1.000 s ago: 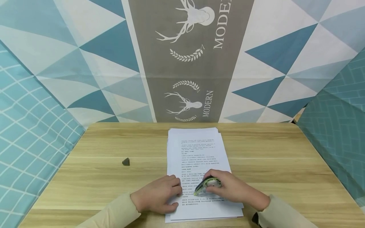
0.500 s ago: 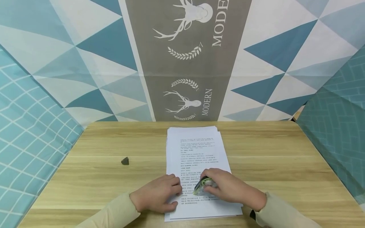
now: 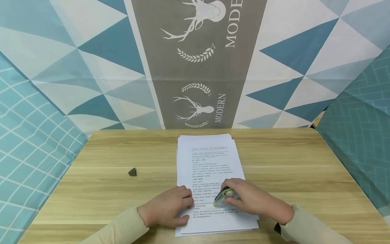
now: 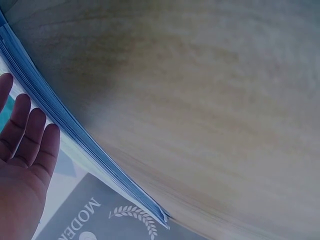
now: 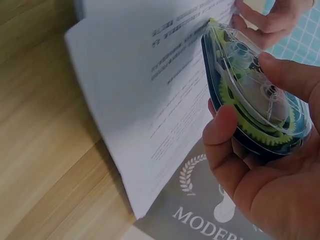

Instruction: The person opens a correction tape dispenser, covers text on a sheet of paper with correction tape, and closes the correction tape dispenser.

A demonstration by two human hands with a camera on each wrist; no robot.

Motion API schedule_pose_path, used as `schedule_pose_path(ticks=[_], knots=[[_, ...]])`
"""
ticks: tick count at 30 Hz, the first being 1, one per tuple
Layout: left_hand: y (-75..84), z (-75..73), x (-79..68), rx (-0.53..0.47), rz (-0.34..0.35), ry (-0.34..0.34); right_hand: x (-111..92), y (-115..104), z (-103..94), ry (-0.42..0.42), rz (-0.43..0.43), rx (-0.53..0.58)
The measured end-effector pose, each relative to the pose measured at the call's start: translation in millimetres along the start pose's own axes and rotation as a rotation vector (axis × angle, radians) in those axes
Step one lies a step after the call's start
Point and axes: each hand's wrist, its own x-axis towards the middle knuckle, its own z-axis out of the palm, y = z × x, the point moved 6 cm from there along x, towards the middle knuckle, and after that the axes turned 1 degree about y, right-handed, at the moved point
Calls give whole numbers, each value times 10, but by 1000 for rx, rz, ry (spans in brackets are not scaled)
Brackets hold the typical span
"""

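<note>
My right hand [image 3: 248,198] grips a correction tape [image 3: 224,196] with a clear case and yellow-green gears, thumb on one side and fingers curled on the other. Its tip is down at a line of print on the lower part of the top sheet. The printed paper stack [image 3: 210,162] lies on the wooden table. At the stack's lower left edge, my left hand [image 3: 169,206] rests with relaxed fingers on the margin. In the right wrist view the correction tape [image 5: 255,95] shows its gears, and behind it are the left hand's fingers [image 5: 272,22].
A small dark wedge-shaped piece [image 3: 132,172] lies on the table left of the stack. The wooden table [image 3: 283,162] reaches back to a patterned cloth wall [image 3: 198,74]. Tiled-pattern cloths stand at both sides. A dark band [image 3: 277,228] shows by the right sleeve.
My right hand has moved slightly to the right with the correction tape, along the line of print. The left hand stays on the paper's edge. The head view has shifted a little.
</note>
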Motion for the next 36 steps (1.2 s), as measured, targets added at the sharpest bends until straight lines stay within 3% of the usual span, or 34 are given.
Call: schedule_pose_path(ticks=[21, 36], knots=[[-18, -40, -6, 1, -7, 11, -290, 319, -235, 63, 6, 14], [-2, -10, -10, -23, -16, 0, -373, 414, -247, 39, 53, 8]])
